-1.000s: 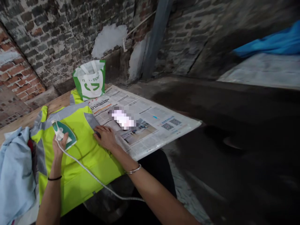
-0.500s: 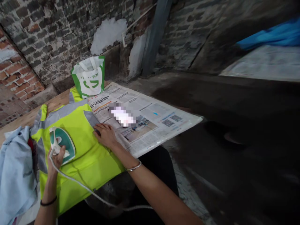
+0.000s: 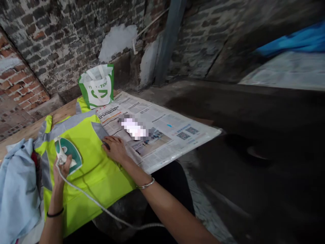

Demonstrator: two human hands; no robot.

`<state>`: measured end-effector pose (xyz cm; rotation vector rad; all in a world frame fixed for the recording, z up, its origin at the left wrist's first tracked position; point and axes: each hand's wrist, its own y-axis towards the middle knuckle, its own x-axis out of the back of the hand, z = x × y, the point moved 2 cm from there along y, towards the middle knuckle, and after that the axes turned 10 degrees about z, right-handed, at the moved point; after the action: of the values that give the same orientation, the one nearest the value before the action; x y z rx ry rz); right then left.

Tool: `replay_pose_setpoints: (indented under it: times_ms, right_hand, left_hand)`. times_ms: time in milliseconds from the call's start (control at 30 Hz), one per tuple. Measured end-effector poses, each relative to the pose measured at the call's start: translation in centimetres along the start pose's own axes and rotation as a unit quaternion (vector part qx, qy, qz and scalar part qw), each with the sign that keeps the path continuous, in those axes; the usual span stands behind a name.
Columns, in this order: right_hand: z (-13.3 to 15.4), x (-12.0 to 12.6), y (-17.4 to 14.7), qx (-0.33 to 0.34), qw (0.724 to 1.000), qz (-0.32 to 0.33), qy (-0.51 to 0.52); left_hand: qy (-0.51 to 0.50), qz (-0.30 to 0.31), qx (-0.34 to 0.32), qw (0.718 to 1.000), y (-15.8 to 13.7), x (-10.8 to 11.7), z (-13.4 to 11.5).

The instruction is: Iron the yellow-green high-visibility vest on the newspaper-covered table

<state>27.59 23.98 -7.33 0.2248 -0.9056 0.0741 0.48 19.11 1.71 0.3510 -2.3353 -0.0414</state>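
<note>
My left hand (image 3: 62, 171) is closed round the handle of a white and green clothes iron (image 3: 73, 152). The iron rests on a bright yellow safety vest (image 3: 88, 169) with grey reflective bands, spread over the table. A pale cord (image 3: 96, 202) runs from the iron across the vest's lower part towards my right forearm. At the vest's right edge lies my right hand (image 3: 116, 149), fingers stretched out over the cloth beside a grey band. Just beyond its fingers is a phone (image 3: 133, 128), blurred out, on a newspaper (image 3: 167, 135).
A white and green bag (image 3: 98, 89) stands at the far end of the wooden table (image 3: 67, 107). Light blue cloth (image 3: 17, 189) is heaped at the left. A brick wall (image 3: 71, 37) rises behind. Another surface with blue cloth (image 3: 299, 39) is at the upper right.
The whole view has shifted slightly downward. Both hands and the iron keep nearly the same places on the vest.
</note>
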Motion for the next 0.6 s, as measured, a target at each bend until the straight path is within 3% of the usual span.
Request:
replay_pose_setpoints:
  times_ms: [133, 233, 333, 500, 600]
  right_hand:
    - [-0.1, -0.2, 0.0, -0.001, 1.000, -0.006, -0.005]
    - [-0.3, -0.4, -0.1, 0.002, 1.000, -0.010, -0.007]
    - [-0.5, -0.7, -0.1, 0.005, 1.000, -0.013, -0.011]
    - [-0.6, -0.9, -0.1, 0.006, 1.000, -0.008, -0.011]
    - [-0.5, -0.7, 0.0, 0.011, 1.000, -0.010, -0.009]
  left_hand:
    - [-0.031, 0.010, 0.013, 0.999, -3.0, 0.3, 0.9]
    - [-0.047, 0.015, -0.001, 0.999, -3.0, 0.0, 0.4]
    - [-0.057, 0.017, -0.016, 0.998, -1.0, -0.6, -0.9]
    - [-0.057, -0.007, 0.012, 0.998, 4.0, -2.2, -3.0]
    - [-0.058, -0.014, 0.013, 0.998, 5.2, -2.7, -3.4]
